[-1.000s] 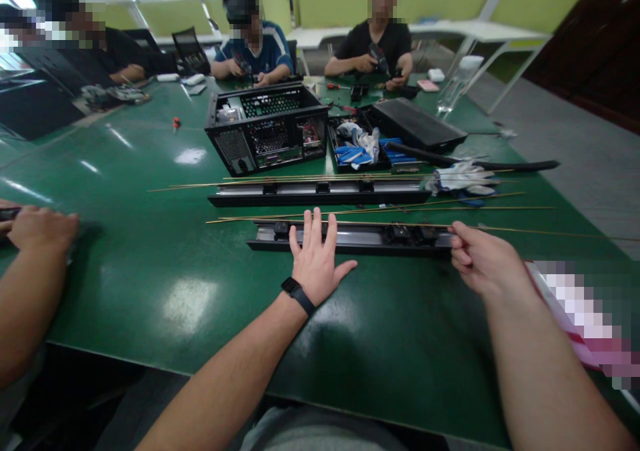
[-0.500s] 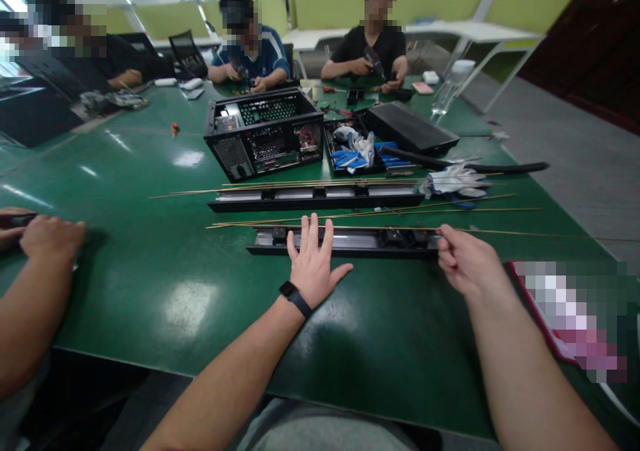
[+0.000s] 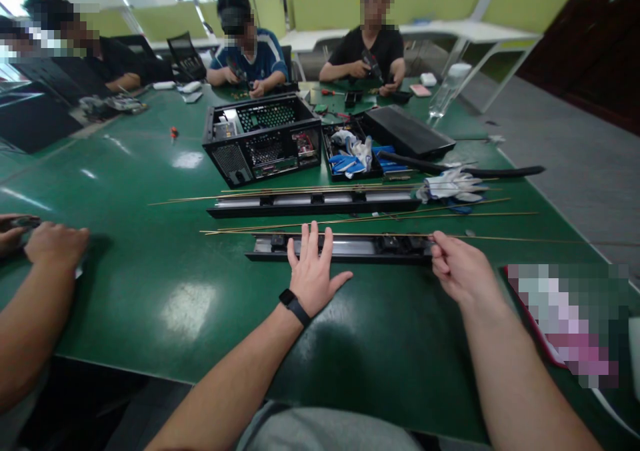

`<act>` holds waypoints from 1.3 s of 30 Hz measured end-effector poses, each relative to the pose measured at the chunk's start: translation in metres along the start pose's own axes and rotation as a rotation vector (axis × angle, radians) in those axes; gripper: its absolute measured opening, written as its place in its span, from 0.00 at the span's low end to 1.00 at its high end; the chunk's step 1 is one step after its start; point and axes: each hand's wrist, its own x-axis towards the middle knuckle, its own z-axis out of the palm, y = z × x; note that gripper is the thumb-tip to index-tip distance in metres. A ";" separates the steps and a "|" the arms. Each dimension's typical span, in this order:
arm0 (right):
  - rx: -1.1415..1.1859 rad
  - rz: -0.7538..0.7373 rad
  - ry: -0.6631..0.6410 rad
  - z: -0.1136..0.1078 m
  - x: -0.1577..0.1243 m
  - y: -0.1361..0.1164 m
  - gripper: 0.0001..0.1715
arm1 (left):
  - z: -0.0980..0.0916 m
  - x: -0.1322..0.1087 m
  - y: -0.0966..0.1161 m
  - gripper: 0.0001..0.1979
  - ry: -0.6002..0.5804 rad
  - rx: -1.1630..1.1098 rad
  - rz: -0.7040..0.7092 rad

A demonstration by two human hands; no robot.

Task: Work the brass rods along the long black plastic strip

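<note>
A long black rail (image 3: 357, 245) with a silvery inside and dark blocks (image 3: 389, 242) lies lengthwise across mid-frame, a thin gold-coloured rod (image 3: 370, 234) running along its far edge toward frame right.

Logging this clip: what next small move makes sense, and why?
Perhaps ease the thin rod along the nearer rail with the right hand, which appears to pinch it by the rail's right end; the left hand is spread over the rail.

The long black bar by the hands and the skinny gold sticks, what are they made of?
Long black bar: perhaps painted metal or hard plastic, since its walls are dark and fairly dull; the silvery, shiny inside looks like metal. Skinny gold sticks: probably brass or another metal, being thin, straight and yellowish.
</note>
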 end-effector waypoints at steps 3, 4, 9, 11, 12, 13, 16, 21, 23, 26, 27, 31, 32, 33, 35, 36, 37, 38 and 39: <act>0.002 -0.015 0.016 0.004 -0.004 0.001 0.20 | -0.001 0.000 0.000 0.55 -0.011 -0.002 -0.003; 0.014 -0.023 0.039 0.005 -0.004 0.001 0.19 | -0.002 0.000 0.000 0.55 -0.014 -0.006 -0.003; 0.069 -0.029 0.102 0.003 0.000 0.001 0.18 | -0.002 0.000 0.000 0.54 -0.012 -0.017 0.001; 0.060 -0.027 0.074 0.002 0.000 0.002 0.21 | -0.001 0.000 0.000 0.54 -0.007 -0.008 -0.001; 0.052 -0.025 0.060 0.001 0.000 0.002 0.22 | -0.001 0.000 0.000 0.54 -0.005 -0.004 -0.002; 0.043 -0.022 0.050 0.002 0.000 0.003 0.23 | -0.001 0.000 0.000 0.54 -0.003 -0.002 -0.005; 0.018 -0.015 0.029 0.003 -0.001 0.004 0.24 | -0.001 0.000 -0.001 0.53 -0.001 -0.006 -0.012; 0.017 -0.027 0.018 0.003 -0.001 0.004 0.25 | 0.001 0.000 -0.001 0.54 0.008 -0.011 -0.014; 0.033 -0.036 0.036 0.002 0.000 0.003 0.23 | 0.002 0.000 -0.002 0.54 0.010 -0.010 -0.012; 0.065 -0.055 0.081 0.001 0.000 0.001 0.20 | 0.001 0.000 -0.002 0.54 0.008 -0.012 -0.009; 0.072 -0.056 0.091 0.001 -0.001 0.000 0.19 | 0.001 0.000 -0.002 0.53 0.005 -0.012 -0.008; 0.042 -0.028 0.067 0.006 -0.005 0.000 0.19 | 0.000 0.000 -0.001 0.53 -0.003 -0.012 -0.004; 0.028 -0.022 0.053 0.007 -0.006 0.001 0.20 | 0.000 0.000 -0.001 0.53 -0.002 -0.010 -0.003; 0.018 -0.017 0.042 0.008 -0.006 0.002 0.20 | 0.000 0.000 -0.001 0.53 -0.001 -0.009 -0.002; 0.012 -0.014 0.031 0.008 -0.006 0.003 0.20 | 0.000 0.000 -0.001 0.54 -0.001 -0.006 0.000; 0.015 -0.018 0.030 0.007 -0.005 0.004 0.20 | 0.000 0.000 -0.001 0.54 -0.002 -0.005 0.000; 0.021 -0.027 0.032 0.006 -0.004 0.004 0.20 | 0.000 0.000 -0.001 0.54 -0.003 -0.003 0.001; 0.029 -0.038 0.039 0.004 -0.002 0.004 0.20 | 0.000 0.000 -0.002 0.54 -0.006 -0.002 0.001; 0.037 -0.050 0.050 0.003 -0.001 0.004 0.21 | 0.000 0.000 -0.002 0.53 -0.008 -0.002 0.001</act>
